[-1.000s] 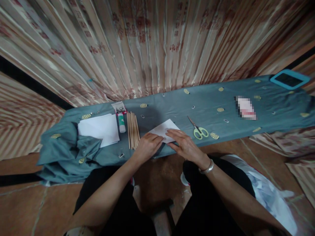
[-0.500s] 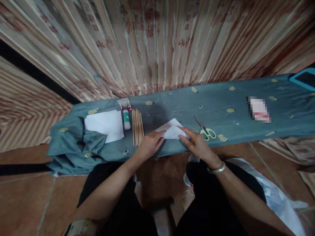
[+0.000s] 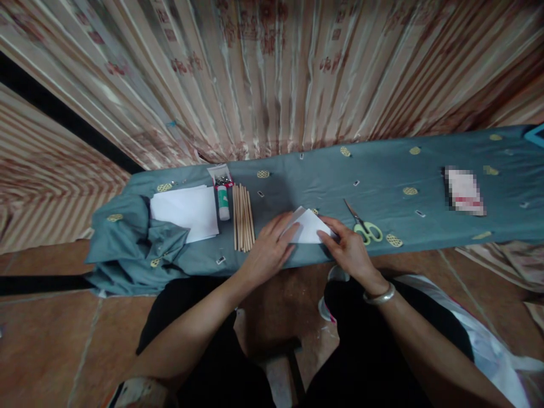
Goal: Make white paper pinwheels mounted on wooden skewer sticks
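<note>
A folded sheet of white paper (image 3: 309,228) lies near the front edge of the cloth-covered table, its point facing away from me. My left hand (image 3: 272,241) grips its left side, thumb on top and fingers partly behind it. At the right corner my right hand (image 3: 346,245) pinches the paper, the thumb resting on its upper face. Just right of that hand are scissors (image 3: 368,231) with light green handles, blades pointing away. To the left of my left hand lies a row of thin wooden sticks (image 3: 243,218).
A stack of white paper (image 3: 189,209) lies on the left, partly under bunched cloth (image 3: 127,243). Beside it are a green-and-white glue stick (image 3: 223,203) and a small open box (image 3: 221,177) of metal bits. A blurred packet (image 3: 465,191) sits far right. A curtain (image 3: 272,85) hangs behind.
My left hand has moved further over the paper's left side, and the left part is now folded up, making the paper narrower. The view has shifted slightly; the other items lie as before.
</note>
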A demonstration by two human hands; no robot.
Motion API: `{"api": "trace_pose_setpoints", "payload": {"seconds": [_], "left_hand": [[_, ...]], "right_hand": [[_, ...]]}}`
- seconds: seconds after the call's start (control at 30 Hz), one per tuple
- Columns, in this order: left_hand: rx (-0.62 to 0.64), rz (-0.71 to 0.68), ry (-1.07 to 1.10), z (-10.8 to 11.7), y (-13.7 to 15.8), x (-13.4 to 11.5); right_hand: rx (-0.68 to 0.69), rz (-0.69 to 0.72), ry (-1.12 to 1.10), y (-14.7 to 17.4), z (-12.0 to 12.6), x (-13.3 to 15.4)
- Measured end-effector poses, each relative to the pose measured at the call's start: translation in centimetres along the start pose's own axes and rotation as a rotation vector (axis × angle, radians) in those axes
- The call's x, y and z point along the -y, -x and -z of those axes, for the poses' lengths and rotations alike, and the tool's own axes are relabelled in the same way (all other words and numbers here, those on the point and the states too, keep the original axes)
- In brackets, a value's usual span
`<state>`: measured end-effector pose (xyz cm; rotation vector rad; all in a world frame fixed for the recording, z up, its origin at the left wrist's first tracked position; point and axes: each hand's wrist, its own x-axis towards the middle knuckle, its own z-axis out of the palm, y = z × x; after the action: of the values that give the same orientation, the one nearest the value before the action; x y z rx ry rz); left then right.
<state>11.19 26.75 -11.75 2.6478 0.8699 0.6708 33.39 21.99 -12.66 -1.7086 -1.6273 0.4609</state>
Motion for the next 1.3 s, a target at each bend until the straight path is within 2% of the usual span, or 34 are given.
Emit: {"api": "trace_pose_setpoints", "payload": {"seconds": [0.1,0.17,0.37,0.8,1.0,1.3], "left_hand": [[0.092,-0.158,-0.136,-0.5,0.4,-1.5],[0.142,-0.195,-0.188,-1.1,0.7,-2.2],[0.226,-0.117,-0.21,-2.2,1.2,-2.4],[0.271,-0.066,-0.215,-2.4,1.1,-1.7],[0.304,-0.052,-0.232,-2.5,0.9,-1.4],[0.284,-0.053,-0.233,-2.8,0.9,-1.2]], "right_hand": [[-0.018,-0.043,-0.014,-0.3,-0.3,-0.3],[-0.025,-0.058,-0.011,-0.5,-0.5,-0.4],[-0.044,0.011,0.065,-0.9,-1.1,-0.5],[-0.098,0.238,0.187,-1.5,-2.3,-0.9],[-0.092,0.236,0.211,-1.5,-2.6,-1.1],[-0.09,0.226,0.227,-1.5,-2.7,-1.1]]}}
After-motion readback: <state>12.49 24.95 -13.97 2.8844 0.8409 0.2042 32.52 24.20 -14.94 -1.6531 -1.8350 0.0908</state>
